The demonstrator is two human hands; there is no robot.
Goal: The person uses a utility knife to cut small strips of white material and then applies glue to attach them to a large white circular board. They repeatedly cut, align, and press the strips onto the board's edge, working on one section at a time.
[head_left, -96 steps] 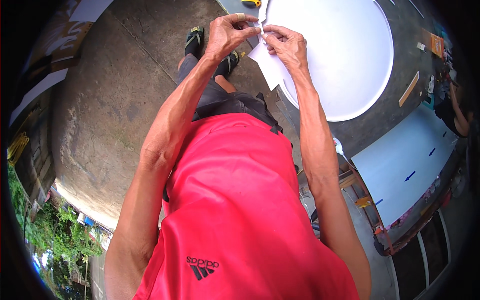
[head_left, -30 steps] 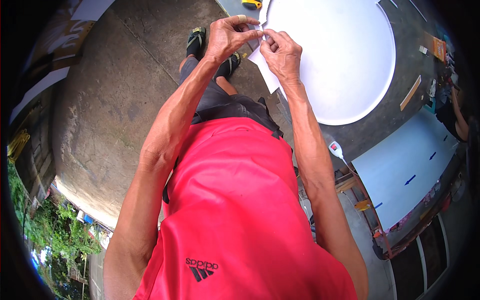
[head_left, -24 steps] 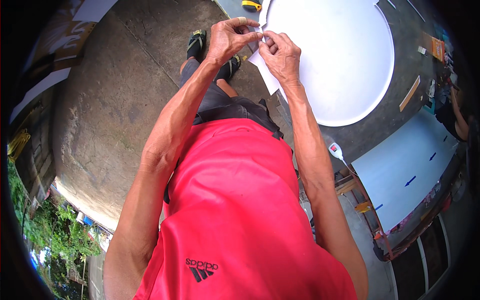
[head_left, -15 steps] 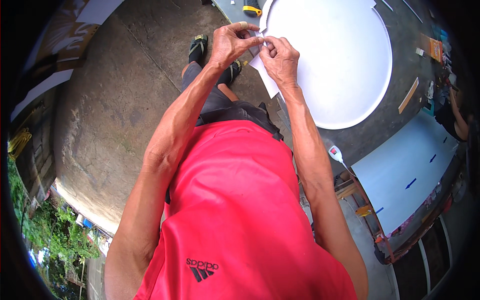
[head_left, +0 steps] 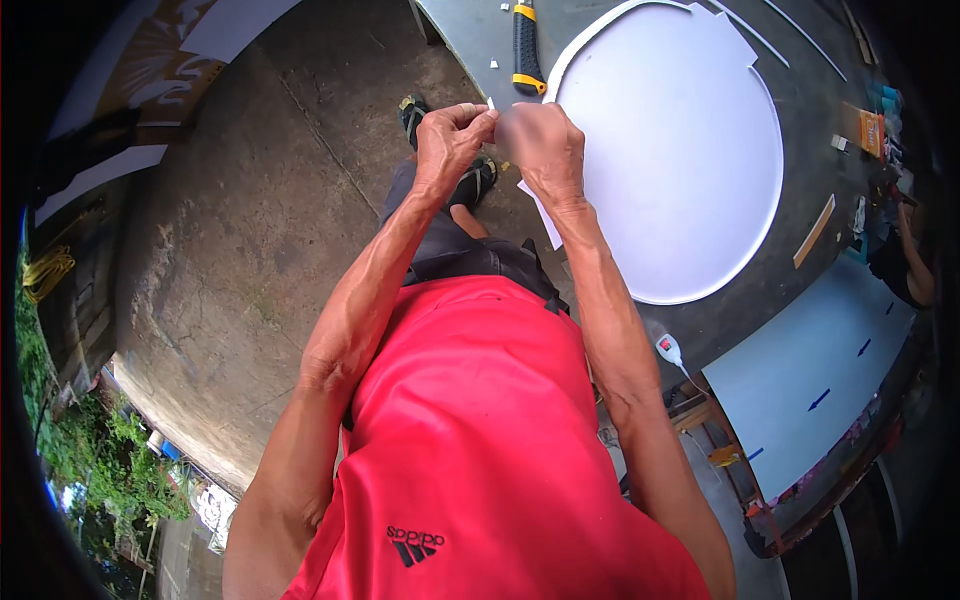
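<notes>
My left hand (head_left: 450, 148) is closed in a pinch, with a small white piece (head_left: 491, 103) showing at its fingertips. Close beside it, my right hand (head_left: 552, 152) is curled closed; its fingertips are blurred, so what they hold cannot be made out. Both hands are by the near left edge of a large white disc (head_left: 680, 160). A narrow white strip (head_left: 600, 28) stands along the disc's rim. Beyond my hands lies a utility knife (head_left: 526, 50) with a black and yellow handle. A white sheet piece (head_left: 543, 215) shows partly below my right wrist.
The disc rests on a dark table (head_left: 470, 30) with white offcuts (head_left: 494, 64) and long white strips (head_left: 750, 35). A narrow wooden piece (head_left: 815, 231) and a white glue gun (head_left: 669, 349) lie to the right. Another person's arm (head_left: 915, 250) shows far right.
The disc and knife appear lower in the view. My hands have drawn slightly away from the disc's rim, toward the left, and remain close together.
</notes>
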